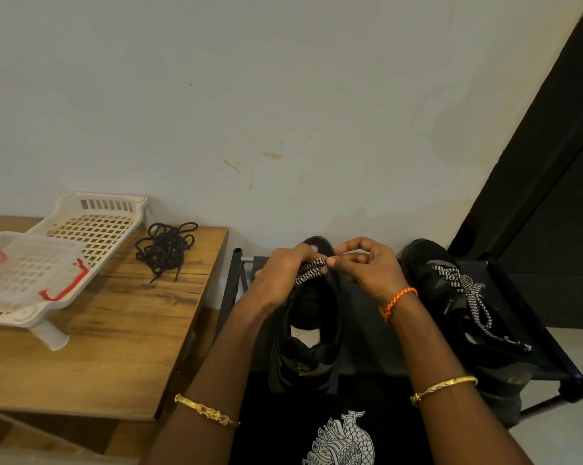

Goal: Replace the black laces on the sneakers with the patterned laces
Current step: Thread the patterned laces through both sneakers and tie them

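A black sneaker [312, 330] stands in front of me with its opening toward me. My left hand [280, 273] grips its front and holds a black-and-white patterned lace [308, 271] across it. My right hand [364, 266] pinches the end of that lace just right of the left hand. A second black sneaker [441, 283] sits to the right with a patterned lace [468, 293] threaded and hanging loose. A tangle of black laces [166, 248] lies on the wooden table [99, 347] to the left.
Both sneakers sit on a black metal shoe rack [531, 337] against a pale wall. A white perforated plastic tray [95, 223] and a clear lidded box with red clips [25, 273] stand on the table's left. A dark door frame [535, 162] rises at right.
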